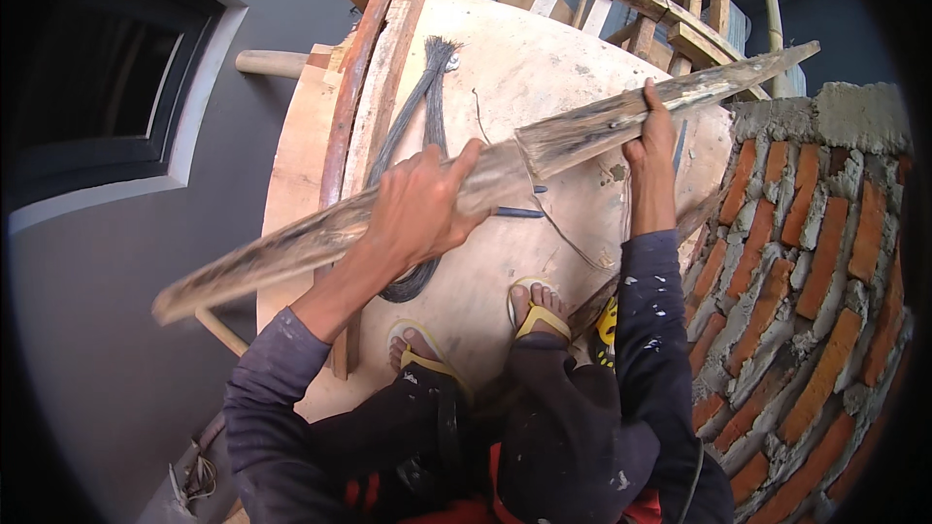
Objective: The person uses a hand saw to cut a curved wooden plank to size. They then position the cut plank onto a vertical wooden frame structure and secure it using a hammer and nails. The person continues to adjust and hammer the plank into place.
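A long weathered wooden beam (262, 260) slants across in front of me, low at the left and high at the right. It looks like two lengths overlapping near the middle, with a second length (733, 82) reaching to the upper right. My left hand (419, 202) is closed over the left length near the overlap. Further right, my right hand (654, 141) grips the right length, thumb up along its side. A thin wire (563, 233) hangs by the overlap; whether it is tied there I cannot tell.
I stand on a pale plywood board (505, 29) bearing a bundle of dark wire (433, 97) and a dark-handled tool (520, 212). Long timbers (383, 78) run along its left. A rough brick wall (825, 252) rises at right, a window (116, 78) at left, a wooden frame (670, 15) beyond.
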A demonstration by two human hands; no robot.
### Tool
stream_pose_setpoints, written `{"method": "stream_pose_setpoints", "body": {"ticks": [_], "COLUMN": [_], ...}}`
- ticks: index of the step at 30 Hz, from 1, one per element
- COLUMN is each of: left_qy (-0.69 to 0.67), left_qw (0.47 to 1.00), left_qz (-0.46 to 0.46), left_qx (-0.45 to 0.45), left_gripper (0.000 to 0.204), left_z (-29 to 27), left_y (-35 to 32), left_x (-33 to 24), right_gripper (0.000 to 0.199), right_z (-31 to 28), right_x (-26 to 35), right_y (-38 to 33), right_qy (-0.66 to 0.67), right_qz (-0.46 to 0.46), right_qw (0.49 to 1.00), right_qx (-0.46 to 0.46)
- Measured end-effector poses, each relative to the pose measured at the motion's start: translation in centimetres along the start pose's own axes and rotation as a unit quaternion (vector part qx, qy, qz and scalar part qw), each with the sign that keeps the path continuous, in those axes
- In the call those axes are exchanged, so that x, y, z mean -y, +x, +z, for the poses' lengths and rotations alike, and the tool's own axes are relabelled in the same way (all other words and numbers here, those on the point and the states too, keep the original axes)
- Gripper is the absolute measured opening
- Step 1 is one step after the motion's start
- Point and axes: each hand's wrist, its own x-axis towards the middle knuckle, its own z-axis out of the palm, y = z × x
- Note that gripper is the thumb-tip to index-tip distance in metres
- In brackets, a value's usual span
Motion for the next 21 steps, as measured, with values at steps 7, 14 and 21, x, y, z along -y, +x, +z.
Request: {"method": "stream_pose_setpoints", "body": {"ticks": [7, 14, 21], "left_qy": [-0.03, -0.058, -0.101], "left_qw": [0.993, 0.997, 0.99], "left_qz": [0.09, 0.021, -0.046], "left_qx": [-0.073, -0.053, -0.081], "left_gripper": [0.077, 0.081, 0.07], "left_z": [-0.1, -1.6, -3.1], "left_y": [-1.6, -3.2, -3.1], "left_x": [-0.6, -0.9, -2.9], "right_gripper": [0.032, 0.046, 0.047], "right_z": [1.4, -5.0, -6.8], "right_x": [2.2, 2.0, 2.5], "right_y": [-0.6, -1.4, -1.4], "right_qy": [-0.026, -0.195, -0.155], "right_qz": [-0.015, 0.032, 0.058], "right_qw": [0.999, 0.98, 0.986], "right_qx": [-0.01, -0.027, 0.032]}}
